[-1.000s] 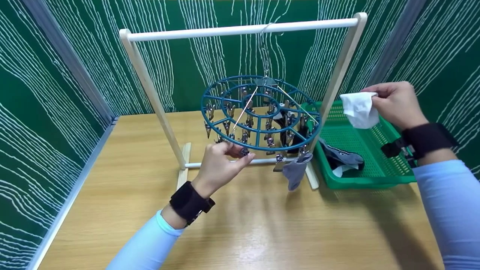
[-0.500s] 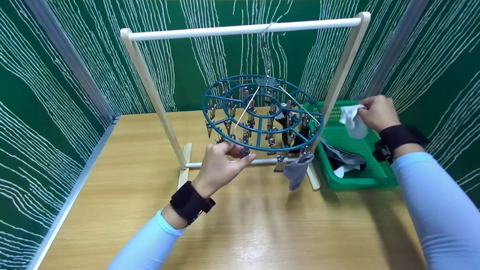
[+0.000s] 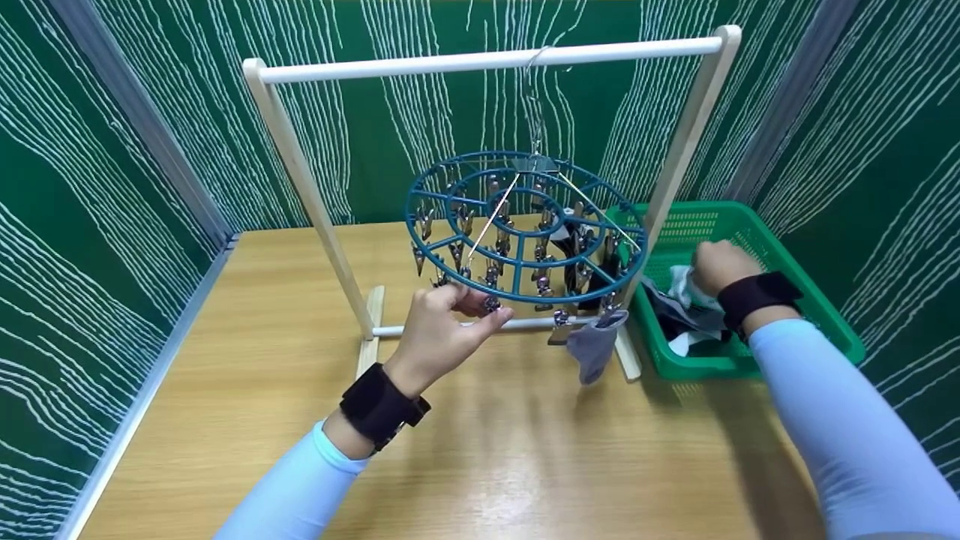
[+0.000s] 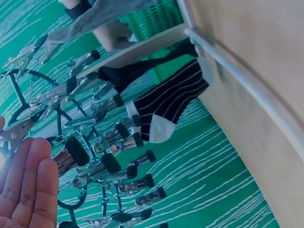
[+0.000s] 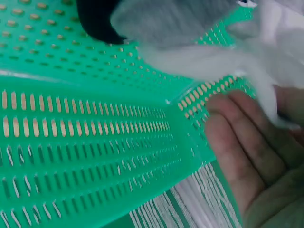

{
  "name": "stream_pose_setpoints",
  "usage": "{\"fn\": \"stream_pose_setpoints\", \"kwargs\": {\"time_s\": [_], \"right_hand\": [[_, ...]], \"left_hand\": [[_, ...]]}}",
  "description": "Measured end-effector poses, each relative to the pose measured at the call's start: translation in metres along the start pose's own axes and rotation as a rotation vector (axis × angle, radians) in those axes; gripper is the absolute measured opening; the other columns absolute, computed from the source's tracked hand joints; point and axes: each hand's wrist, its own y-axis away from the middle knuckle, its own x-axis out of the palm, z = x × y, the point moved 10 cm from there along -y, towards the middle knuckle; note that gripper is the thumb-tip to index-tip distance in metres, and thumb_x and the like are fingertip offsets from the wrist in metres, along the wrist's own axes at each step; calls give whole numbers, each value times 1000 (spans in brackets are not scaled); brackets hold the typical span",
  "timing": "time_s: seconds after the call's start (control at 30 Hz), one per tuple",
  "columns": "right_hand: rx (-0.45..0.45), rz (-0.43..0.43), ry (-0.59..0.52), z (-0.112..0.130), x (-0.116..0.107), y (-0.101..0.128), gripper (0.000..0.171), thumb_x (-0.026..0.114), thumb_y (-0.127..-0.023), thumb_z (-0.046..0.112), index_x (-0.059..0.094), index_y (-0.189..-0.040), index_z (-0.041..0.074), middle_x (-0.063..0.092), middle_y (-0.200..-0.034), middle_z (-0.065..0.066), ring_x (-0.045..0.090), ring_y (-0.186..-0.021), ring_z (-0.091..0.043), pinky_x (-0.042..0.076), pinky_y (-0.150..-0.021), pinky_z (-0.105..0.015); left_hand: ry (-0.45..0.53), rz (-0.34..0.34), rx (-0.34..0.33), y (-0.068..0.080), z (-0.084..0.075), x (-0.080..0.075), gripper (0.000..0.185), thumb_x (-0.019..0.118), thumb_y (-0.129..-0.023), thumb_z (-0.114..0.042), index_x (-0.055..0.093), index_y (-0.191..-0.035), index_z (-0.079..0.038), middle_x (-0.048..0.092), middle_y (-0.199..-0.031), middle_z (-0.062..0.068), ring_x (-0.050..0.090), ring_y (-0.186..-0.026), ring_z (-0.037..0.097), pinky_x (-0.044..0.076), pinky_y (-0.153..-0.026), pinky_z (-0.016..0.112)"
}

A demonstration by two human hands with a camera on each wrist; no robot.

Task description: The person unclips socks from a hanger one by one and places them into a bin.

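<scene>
My left hand (image 3: 442, 330) is at the near rim of the round blue clip hanger (image 3: 517, 295), thumb and forefinger pinching a metal clip (image 3: 491, 304). In the left wrist view its other fingers (image 4: 35, 185) lie fairly straight beside several dangling clips. Down in the green basket (image 3: 757, 367), my right hand (image 3: 720, 266) pinches a white sock (image 5: 204, 64), its edge caught between thumb and finger. Just below that hand lie grey and black socks (image 3: 694, 322). A small grey sock (image 3: 596, 349) hangs from the hanger's near right rim.
A wooden rack (image 3: 300, 172) with a white top bar (image 3: 405, 66) carries the hanger. Behind it hang a striped black-and-white sock (image 4: 171, 97) and a plain black one (image 4: 137, 69). The basket stands right of the rack's foot (image 3: 626, 352) on the wooden table (image 3: 495, 465).
My right hand has come left and down with the white sock, from above the basket into it, onto the other socks. The left hand has stayed at the clip.
</scene>
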Motion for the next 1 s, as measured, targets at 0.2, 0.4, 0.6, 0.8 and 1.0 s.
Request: {"fn": "stream_pose_setpoints", "kwargs": {"time_s": [0.2,0.4,0.6,0.8,1.0], "right_hand": [[-69,196,-30,14,34,-4,36,56,-104,4,57,-68,10,55,-61,-3,51,-57,-19,41,-56,-32],[-99,298,-23,17,50,-4,29,55,-102,-1,68,-77,4,68,-69,-7,56,-60,-18,43,-58,-29],[-122,295,-42,19,48,-2,30,55,-102,-1,68,-76,4,66,-66,-6,54,-58,-16,41,-57,-28],[-135,236,-32,25,35,3,37,62,-100,4,55,-65,11,54,-60,2,45,-57,-14,36,-59,-30],[-123,205,-63,29,15,11,22,70,-102,9,81,-107,-9,78,-107,-31,73,-98,-49,62,-86,-59]], "left_hand": [[-11,5,-5,0,1,0,19,89,-91,-15,80,-95,1,82,-87,13,79,-80,25,67,-80,39],[-25,25,12,0,0,2,17,87,-94,-15,81,-96,1,83,-88,12,79,-81,25,67,-81,36],[-26,19,25,-1,-3,0,17,87,-94,-14,82,-96,2,83,-89,13,81,-82,26,68,-81,35],[-28,23,21,-1,-3,1,16,87,-93,-15,83,-96,0,83,-88,11,81,-82,23,67,-81,34],[-45,37,19,-1,-4,1,16,84,-96,-17,82,-99,-1,83,-89,10,81,-82,22,67,-83,34]]}}
